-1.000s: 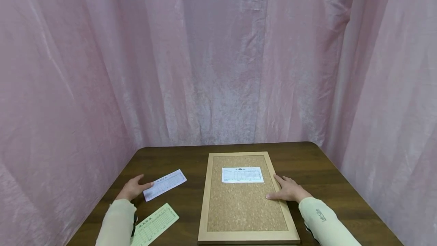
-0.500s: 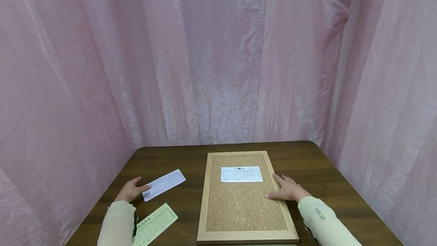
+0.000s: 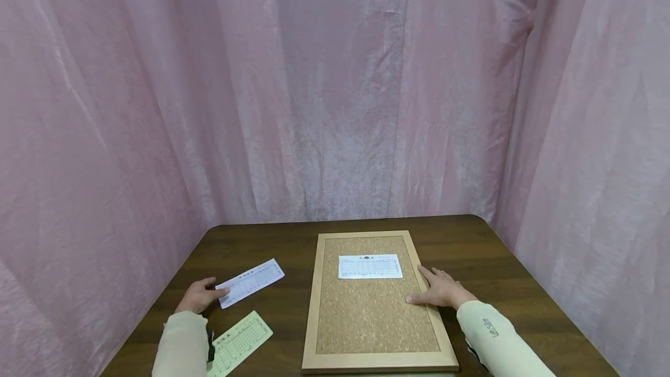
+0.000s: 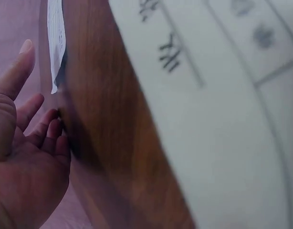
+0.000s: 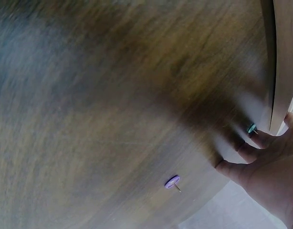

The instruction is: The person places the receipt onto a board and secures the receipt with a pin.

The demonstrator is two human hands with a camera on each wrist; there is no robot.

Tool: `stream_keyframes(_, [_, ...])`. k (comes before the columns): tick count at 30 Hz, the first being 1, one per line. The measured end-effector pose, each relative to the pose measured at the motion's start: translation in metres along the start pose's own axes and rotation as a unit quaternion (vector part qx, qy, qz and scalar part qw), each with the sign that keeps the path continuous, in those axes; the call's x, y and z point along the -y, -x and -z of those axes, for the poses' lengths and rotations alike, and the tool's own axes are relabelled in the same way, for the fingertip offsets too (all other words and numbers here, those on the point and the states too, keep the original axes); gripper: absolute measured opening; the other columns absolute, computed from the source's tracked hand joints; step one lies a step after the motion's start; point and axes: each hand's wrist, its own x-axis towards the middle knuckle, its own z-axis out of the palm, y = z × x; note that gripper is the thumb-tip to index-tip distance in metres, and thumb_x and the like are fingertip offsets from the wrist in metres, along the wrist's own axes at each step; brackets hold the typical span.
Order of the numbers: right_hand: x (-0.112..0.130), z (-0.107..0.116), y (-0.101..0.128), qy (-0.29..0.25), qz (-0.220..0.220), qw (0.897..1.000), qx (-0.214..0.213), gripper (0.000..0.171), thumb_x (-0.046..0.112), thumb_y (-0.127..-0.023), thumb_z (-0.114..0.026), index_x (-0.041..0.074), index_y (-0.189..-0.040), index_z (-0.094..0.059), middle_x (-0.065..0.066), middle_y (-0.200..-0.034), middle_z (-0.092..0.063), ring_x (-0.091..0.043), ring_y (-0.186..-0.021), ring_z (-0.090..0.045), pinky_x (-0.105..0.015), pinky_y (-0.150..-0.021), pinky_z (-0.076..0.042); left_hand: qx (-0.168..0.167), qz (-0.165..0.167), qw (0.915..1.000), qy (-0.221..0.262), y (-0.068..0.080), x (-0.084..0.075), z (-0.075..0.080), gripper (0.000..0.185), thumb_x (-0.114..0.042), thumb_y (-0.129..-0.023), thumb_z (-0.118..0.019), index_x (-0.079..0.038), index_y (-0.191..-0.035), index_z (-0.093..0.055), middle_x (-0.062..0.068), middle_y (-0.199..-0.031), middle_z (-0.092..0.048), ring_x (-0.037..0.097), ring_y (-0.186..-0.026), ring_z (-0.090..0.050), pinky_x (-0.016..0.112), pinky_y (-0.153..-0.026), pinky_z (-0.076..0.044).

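Observation:
A pale lavender printed slip [image 3: 251, 283] lies on the table at the left. My left hand [image 3: 198, 295] is at its near-left end, the thumb over the slip's end in the head view. In the left wrist view the thumb stands apart from the loosely bent fingers, and nothing is gripped. At the right, my right hand [image 3: 441, 290] rests on the side of a wood-framed cork board [image 3: 374, 324], thumb on the cork. Its fingertips reach the table beside a green thumbtack [image 5: 252, 128]. A white printed slip [image 3: 370, 266] lies on the cork.
A green printed slip [image 3: 242, 339] lies nearer me, partly behind the left sleeve [image 3: 182, 342]. One purple thumbtack [image 5: 172, 181] lies on the dark wood table [image 3: 487, 249]. Pink curtains [image 3: 335, 86] hang around the table's back and sides.
My left hand has drawn back slightly toward me along the lavender slip, which has hardly moved. The right hand stays on the board's side.

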Motion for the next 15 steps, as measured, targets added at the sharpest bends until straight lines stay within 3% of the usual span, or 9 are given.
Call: stream_keyframes(15, [0.0015, 0.0005, 0.0008, -0.002, -0.002, 1.0, 0.001, 0.11, 0.064, -0.073, -0.078, 0.002, -0.153, -0.033, -0.04, -0.148, -0.028, -0.059, -0.137, -0.023, -0.076, -0.103, -0.018, -0.016, 0.008, 0.9993, 0.032, 0.0011, 0.0059, -0.0039, 0.08, -0.029, -0.09, -0.075, 0.021, -0.138, -0.037, 0.043, -0.145, -0.029, 0.058, -0.134, -0.026, 0.063, -0.111, -0.023])
